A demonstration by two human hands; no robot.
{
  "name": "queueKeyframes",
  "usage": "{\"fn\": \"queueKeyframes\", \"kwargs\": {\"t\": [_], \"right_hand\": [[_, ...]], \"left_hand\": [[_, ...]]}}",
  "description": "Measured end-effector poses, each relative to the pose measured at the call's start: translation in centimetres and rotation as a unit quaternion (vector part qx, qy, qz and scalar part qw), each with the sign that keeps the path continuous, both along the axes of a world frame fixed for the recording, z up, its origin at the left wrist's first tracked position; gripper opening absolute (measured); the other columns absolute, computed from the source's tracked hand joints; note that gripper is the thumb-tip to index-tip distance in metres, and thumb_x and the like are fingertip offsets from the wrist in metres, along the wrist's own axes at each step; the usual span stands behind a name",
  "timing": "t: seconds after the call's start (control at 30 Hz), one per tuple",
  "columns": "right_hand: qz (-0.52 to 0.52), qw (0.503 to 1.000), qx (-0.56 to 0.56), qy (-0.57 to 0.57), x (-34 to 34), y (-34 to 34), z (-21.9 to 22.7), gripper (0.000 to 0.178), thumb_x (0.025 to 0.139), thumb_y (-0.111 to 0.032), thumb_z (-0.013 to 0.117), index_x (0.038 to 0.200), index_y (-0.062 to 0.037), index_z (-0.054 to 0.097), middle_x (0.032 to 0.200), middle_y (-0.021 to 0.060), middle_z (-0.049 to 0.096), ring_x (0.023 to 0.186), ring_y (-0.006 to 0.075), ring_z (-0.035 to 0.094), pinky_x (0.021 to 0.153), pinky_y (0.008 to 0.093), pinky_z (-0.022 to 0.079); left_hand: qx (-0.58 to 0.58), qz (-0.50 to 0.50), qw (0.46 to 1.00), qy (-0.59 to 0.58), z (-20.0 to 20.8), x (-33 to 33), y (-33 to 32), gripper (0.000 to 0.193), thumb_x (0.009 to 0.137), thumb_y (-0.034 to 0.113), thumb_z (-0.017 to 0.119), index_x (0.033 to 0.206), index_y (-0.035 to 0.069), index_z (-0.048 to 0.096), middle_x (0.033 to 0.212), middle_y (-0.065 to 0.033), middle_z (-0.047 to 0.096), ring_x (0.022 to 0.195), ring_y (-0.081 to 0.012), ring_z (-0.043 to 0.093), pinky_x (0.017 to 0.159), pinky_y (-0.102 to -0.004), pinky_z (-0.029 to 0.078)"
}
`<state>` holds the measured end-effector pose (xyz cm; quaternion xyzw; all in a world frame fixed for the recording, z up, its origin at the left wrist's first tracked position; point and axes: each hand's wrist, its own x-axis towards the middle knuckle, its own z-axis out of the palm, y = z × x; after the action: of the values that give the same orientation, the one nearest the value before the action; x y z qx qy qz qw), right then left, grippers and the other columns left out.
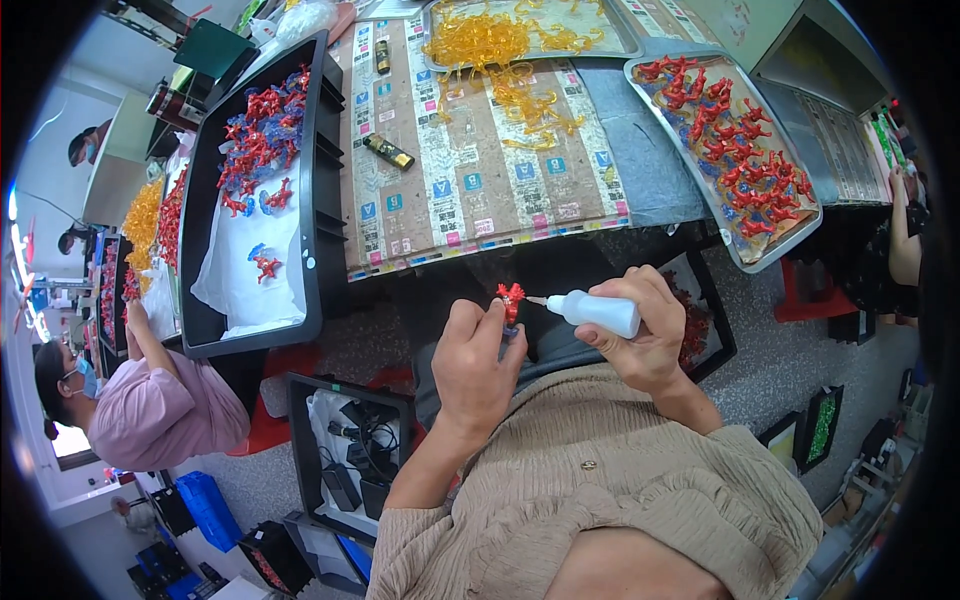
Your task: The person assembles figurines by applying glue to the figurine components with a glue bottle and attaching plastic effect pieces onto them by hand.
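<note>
Big desk (430,237) up top, covered with brown-and-white printed board. Off to the left, a person (165,405) in a mauve top and blue mask.

Parked at the desk's left side, a deep black plastic tray (312,200) lined with white paper, with a heap of red-and-blue figures (262,135) at the far end and a few loose ones nearer. Over on the right, a shiny silver metal tray (785,244), pretty much packed with the same sort of pieces. Along the far edge, another silver metal tray (605,24) with a tangle of translucent amber-yellow strips (480,38), some spilling onto the board. Down low on the left, a black plastic bin (296,412) full of black power adapters (340,487) and cables.

Both hands up just off the near desk edge. Right hand (645,335) curled around a pale translucent squeeze bottle (605,312), tipped sideways, narrow nozzle (537,300) pointing left. Left hand (465,365) mostly closed, thumb and index finger pinching.

Back on the board, two small black-and-gold oblong things (388,152).

Tiniest of the lot: a little red figure with a bluish bottom (511,300), held upright in the left hand's fingertips, right by the nozzle tip. Touching or not, cannot tell.
</note>
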<state>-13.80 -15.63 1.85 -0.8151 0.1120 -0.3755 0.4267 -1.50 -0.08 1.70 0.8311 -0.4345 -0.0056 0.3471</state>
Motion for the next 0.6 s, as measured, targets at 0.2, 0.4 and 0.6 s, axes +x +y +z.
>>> {"fn": "queueKeyframes", "kwargs": {"t": [0.2, 0.4, 0.6], "right_hand": [[-0.001, 1.0, -0.004, 0.008, 0.2, -0.2, 0.1, 0.039, 0.067, -0.016, 0.085, 0.097, -0.0023, 0.064, 0.083, 0.0089, 0.062, 0.069, 0.0193, 0.055, 0.061, 0.0289, 0.044], [-0.024, 0.997, 0.064, -0.042, 1.4, -0.8, -1.0, 0.036, 0.072, -0.013, 0.083, 0.098, -0.0011, 0.062, 0.087, 0.0082, 0.059, 0.074, 0.0158, 0.056, 0.064, 0.0275, 0.045], [-0.006, 0.981, 0.191, -0.027, 7.2, -2.1, -2.0, 0.037, 0.076, -0.008, 0.075, 0.107, -0.001, 0.056, 0.101, 0.0087, 0.055, 0.089, 0.0146, 0.055, 0.077, 0.0269, 0.045]], "left_hand": [[0.002, 0.003, 1.0, 0.003, -0.2, 0.3, -0.1, 0.036, 0.066, -0.001, 0.076, 0.1, -0.006, 0.065, 0.079, -0.0102, 0.046, 0.068, -0.0222, 0.05, 0.057, -0.0321, 0.043], [-0.031, 0.01, 0.999, 0.017, -0.3, 0.9, 0.3, 0.035, 0.065, 0.0, 0.078, 0.098, -0.002, 0.067, 0.079, -0.007, 0.046, 0.066, -0.0163, 0.048, 0.054, -0.0271, 0.04], [-0.182, 0.027, 0.953, 0.242, -1.1, 1.5, 1.3, 0.034, 0.072, -0.004, 0.075, 0.104, -0.004, 0.064, 0.089, -0.0035, 0.047, 0.065, -0.0071, 0.05, 0.053, -0.0207, 0.041]]}}
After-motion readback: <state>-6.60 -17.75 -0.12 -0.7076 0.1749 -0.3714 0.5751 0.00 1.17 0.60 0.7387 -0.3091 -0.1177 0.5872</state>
